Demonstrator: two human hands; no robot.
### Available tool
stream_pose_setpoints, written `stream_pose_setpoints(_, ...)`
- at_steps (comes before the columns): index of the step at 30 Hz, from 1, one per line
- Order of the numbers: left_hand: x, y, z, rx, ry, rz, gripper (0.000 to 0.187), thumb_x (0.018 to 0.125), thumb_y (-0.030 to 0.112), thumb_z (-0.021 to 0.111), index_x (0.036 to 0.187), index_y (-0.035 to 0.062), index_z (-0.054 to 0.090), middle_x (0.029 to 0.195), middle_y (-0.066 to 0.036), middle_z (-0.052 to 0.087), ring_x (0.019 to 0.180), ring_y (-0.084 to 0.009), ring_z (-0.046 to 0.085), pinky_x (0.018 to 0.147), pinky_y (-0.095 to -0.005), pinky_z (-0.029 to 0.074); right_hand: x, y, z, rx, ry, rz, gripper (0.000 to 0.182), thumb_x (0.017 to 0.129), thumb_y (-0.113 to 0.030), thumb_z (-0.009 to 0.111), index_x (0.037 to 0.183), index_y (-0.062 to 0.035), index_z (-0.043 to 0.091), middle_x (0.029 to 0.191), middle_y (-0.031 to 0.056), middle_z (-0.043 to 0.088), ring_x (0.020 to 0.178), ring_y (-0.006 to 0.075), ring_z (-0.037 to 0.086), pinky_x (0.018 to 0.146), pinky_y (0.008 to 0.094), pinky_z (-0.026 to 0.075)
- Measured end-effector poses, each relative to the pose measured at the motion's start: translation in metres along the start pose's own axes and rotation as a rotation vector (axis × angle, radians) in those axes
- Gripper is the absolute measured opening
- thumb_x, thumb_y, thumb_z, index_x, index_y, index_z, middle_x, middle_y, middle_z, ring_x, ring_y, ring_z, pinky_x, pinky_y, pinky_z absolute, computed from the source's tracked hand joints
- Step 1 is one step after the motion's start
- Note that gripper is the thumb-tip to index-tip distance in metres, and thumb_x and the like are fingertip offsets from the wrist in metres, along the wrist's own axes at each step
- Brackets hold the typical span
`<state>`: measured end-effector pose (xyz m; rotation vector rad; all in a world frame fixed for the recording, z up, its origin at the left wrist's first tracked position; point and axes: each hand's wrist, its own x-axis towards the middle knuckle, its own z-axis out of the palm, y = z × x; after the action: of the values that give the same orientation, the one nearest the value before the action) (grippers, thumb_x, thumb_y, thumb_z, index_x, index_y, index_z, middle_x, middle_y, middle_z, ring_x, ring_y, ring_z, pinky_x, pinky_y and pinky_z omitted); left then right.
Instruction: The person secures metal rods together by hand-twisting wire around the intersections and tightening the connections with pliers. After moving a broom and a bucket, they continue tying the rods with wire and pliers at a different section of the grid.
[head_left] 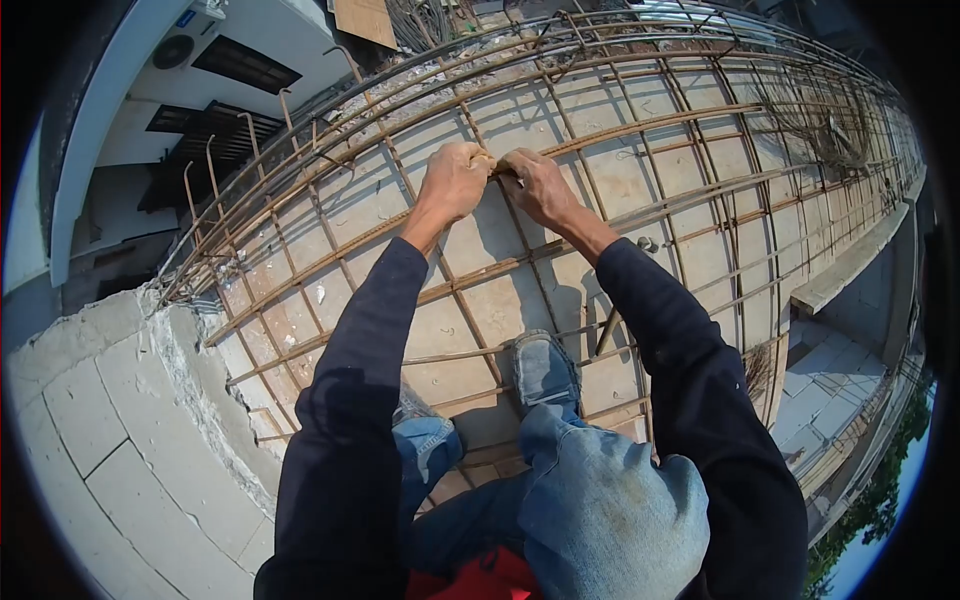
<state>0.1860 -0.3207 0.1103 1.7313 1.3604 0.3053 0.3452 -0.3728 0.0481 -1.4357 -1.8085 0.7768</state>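
Both of my hands meet over a crossing of rusty rebar rods in the upper middle of the head view. My left hand (pixel 458 178) is closed, its fingers curled at a long rod. Close beside it on the right, my right hand (pixel 538 184) is closed too, fingertips at the same crossing. What lies between the fingers is too small to make out. The rebar grid (pixel 480 273) spreads under both hands above pale boards (pixel 500 315).
My shoe (pixel 545 370) stands among the rods. A coil of thin wire (pixel 838 145) lies at the upper right. Hooked bar ends (pixel 212 165) stick up at the left, near a broken concrete edge (pixel 205 390). An open drop shows at the right.
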Motion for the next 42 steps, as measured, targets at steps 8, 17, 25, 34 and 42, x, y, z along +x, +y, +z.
stream_pose_setpoints(8, 0.069, 0.036, -0.013, 0.579, -0.241, 0.14, 0.024, 0.079, 0.009, 0.053, 0.091, -0.0024, 0.071, 0.087, -0.024, 0.068, 0.084, -0.0357, 0.067, 0.077, -0.0419, 0.052, 0.004, 0.001, -0.006, -0.471, -0.222, -0.395, 0.016, 0.082, -0.006, 0.055, 0.097, -0.002, 0.062, 0.098, 0.0127, 0.062, 0.099, 0.0306, 0.058, 0.083, 0.0381, 0.05)
stream_pose_setpoints(17, 0.05, 0.124, 0.079, 1.108, -0.321, 0.366, 0.02, 0.082, 0.017, 0.058, 0.09, 0.0121, 0.075, 0.088, -0.009, 0.071, 0.083, -0.0248, 0.067, 0.065, -0.0415, 0.049, 0.028, -0.008, 0.004, -0.627, -0.314, -0.54, 0.029, 0.095, -0.024, 0.052, 0.113, -0.0025, 0.056, 0.127, 0.0214, 0.056, 0.116, 0.0332, 0.054, 0.091, 0.0414, 0.045)
stream_pose_setpoints(25, -0.106, 0.257, 0.044, -0.184, -0.336, 1.124, 0.037, 0.08, 0.041, 0.064, 0.081, 0.0042, 0.062, 0.077, -0.008, 0.057, 0.088, -0.0259, 0.058, 0.077, -0.0386, 0.043, 0.022, -0.006, 0.063, 0.174, 0.515, 0.878, 0.013, 0.083, -0.012, 0.061, 0.079, 0.0, 0.058, 0.061, 0.0144, 0.061, 0.056, 0.023, 0.063, 0.053, 0.0359, 0.05)
stream_pose_setpoints(34, -0.075, 0.113, -0.03, -0.498, 0.371, 0.107, 0.028, 0.094, 0.023, 0.061, 0.108, -0.0012, 0.066, 0.09, -0.008, 0.069, 0.078, -0.0123, 0.063, 0.069, -0.0251, 0.049, -0.06, -0.031, -0.085, -0.398, 0.105, 0.518, 0.033, 0.083, -0.029, 0.068, 0.09, 0.0015, 0.058, 0.083, 0.0257, 0.064, 0.084, 0.042, 0.062, 0.075, 0.048, 0.048)
stream_pose_setpoints(42, -0.073, -0.022, 0.073, -0.419, 0.373, -0.524, 0.062, 0.082, 0.046, 0.069, 0.12, -0.0006, 0.054, 0.112, -0.023, 0.06, 0.105, -0.0339, 0.059, 0.091, -0.0422, 0.045, -0.226, -0.044, -0.086, -0.512, 0.538, 0.869, 0.06, 0.078, -0.033, 0.076, 0.115, 0.0043, 0.048, 0.114, 0.0283, 0.05, 0.111, 0.042, 0.046, 0.095, 0.0493, 0.037)
